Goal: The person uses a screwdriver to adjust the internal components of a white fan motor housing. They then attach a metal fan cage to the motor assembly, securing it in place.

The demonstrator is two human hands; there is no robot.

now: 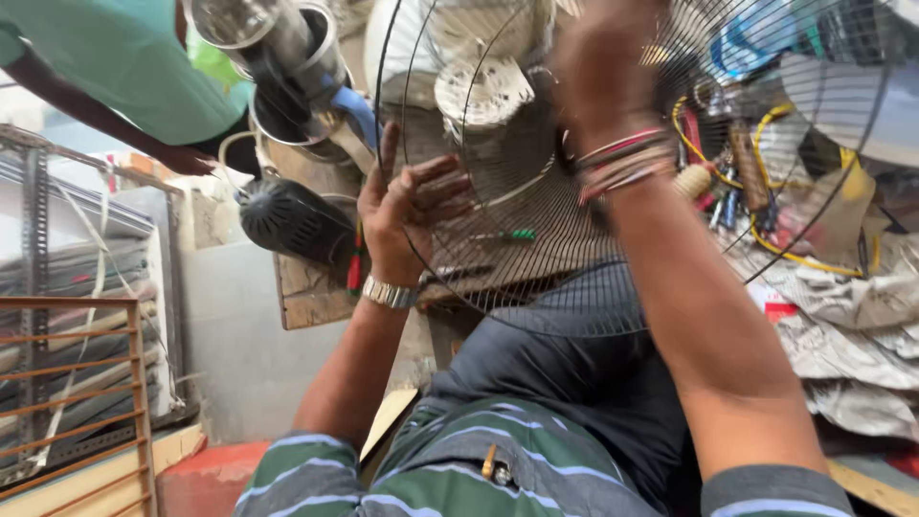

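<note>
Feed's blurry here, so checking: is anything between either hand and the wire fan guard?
Nothing visible. The left hand already rests on the fan guard at its left rim, and the right hand, blurred, is against the mesh near the top.

Single head view, tilted steeply down, very near raised hands and fan guard [613, 163], workbench [316, 292] beyond.
</note>
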